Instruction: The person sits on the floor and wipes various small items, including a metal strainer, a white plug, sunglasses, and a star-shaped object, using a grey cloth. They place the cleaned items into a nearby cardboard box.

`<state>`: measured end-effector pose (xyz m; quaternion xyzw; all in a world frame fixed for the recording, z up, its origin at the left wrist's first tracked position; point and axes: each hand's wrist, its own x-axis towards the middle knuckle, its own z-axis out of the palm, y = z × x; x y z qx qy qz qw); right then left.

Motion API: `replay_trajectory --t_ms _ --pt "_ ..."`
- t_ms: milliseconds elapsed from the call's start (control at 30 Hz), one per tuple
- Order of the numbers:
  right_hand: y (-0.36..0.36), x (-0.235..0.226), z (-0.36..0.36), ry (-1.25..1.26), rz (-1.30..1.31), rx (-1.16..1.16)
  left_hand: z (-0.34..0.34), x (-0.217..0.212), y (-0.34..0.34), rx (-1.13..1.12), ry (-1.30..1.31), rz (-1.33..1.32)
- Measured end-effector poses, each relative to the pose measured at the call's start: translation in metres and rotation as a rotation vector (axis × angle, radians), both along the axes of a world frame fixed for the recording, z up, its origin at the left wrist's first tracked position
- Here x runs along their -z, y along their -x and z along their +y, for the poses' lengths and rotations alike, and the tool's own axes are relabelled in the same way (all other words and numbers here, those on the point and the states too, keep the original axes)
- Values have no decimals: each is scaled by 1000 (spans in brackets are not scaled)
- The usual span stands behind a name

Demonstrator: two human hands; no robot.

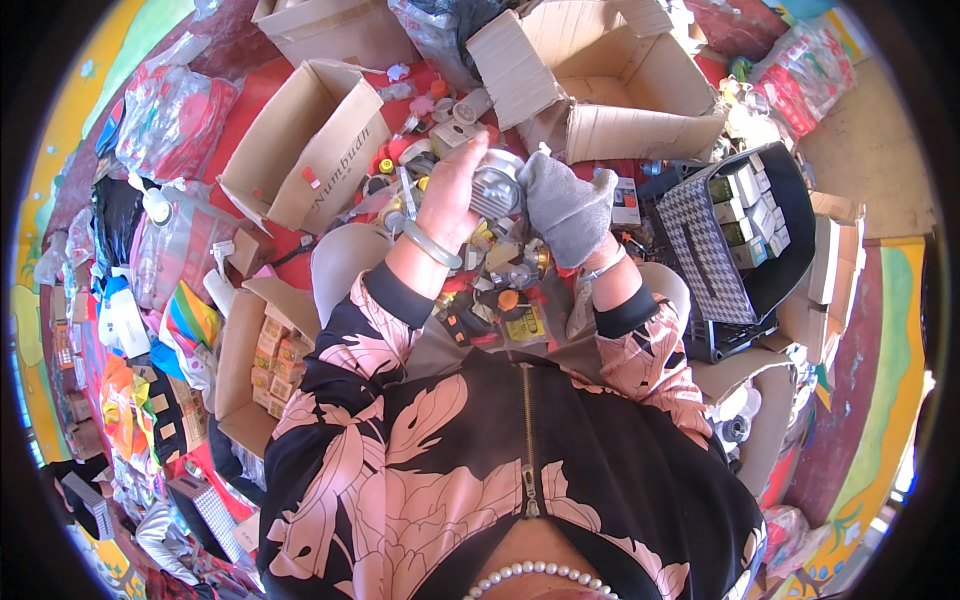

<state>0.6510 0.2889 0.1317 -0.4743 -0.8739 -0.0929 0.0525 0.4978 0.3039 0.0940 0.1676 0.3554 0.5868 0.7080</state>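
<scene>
My left hand [453, 190], seen from its back and side, is closed on a round, shiny silver metal part with ribbed sides [497, 185]. It looks like a lamp housing. Close beside it on the right is my right hand [598, 254], wrapped in a grey cloth [565, 205] that hides its fingers. One edge of the cloth reaches the metal part; whether it touches cannot be made out. Both hands are raised above a heap of small mixed parts [500, 255] in front of my lap.
Open cardboard boxes stand ahead, one at left [310, 150] and one at right [640, 105]. A black-and-white patterned bin [690, 245] at right holds small boxes. Left of my lap, a carton [245, 350] contains small yellowish boxes. Plastic bags [180, 115] lie at far left.
</scene>
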Motion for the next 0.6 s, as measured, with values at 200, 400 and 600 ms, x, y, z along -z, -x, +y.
replay_trajectory --t_ms 200,400,600 --pt "-37 -2 23 -259 405 -177 9 -8 5 -128 -99 -302" --pt "-62 14 49 -282 122 -83 15 -1 12 88 -201 -585" --pt "-51 -24 27 -200 -163 -188 13 -7 13 85 -138 -607"
